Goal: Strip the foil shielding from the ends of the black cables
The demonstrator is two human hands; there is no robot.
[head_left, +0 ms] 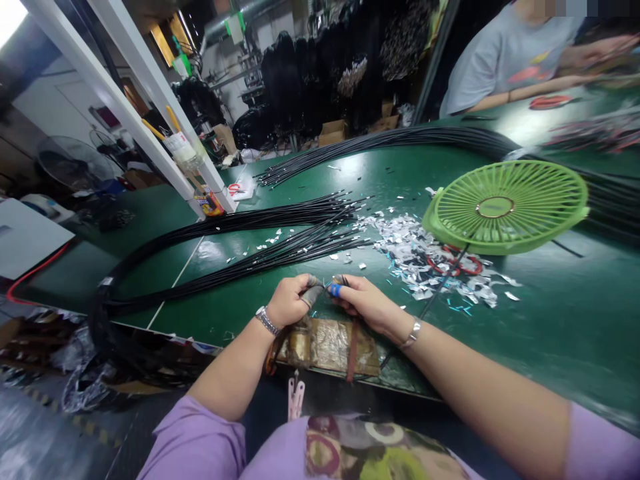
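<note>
My left hand (294, 299) and my right hand (369, 303) meet above the front edge of the green table, both closed in a pinch. Tape wraps several fingertips, including a blue piece on the right hand. Between the fingertips is a thin dark cable end (325, 287) with fine strands; most of it is hidden by the fingers. Just below the hands, a worn board wrapped in brown tape (330, 343) lies at the edge, with a brown strap across it. Beyond them, a bundle of black cables (270, 257) points its cut ends to the right.
White scraps and blue bits (415, 267) cover the table (540, 333), with red-handled scissors (467, 265) among them. A green fan (515, 200) stands at right. More black cables (390, 139) curve behind. A pink clip (296, 399) hangs below the edge. Another person (505, 60) sits at far right.
</note>
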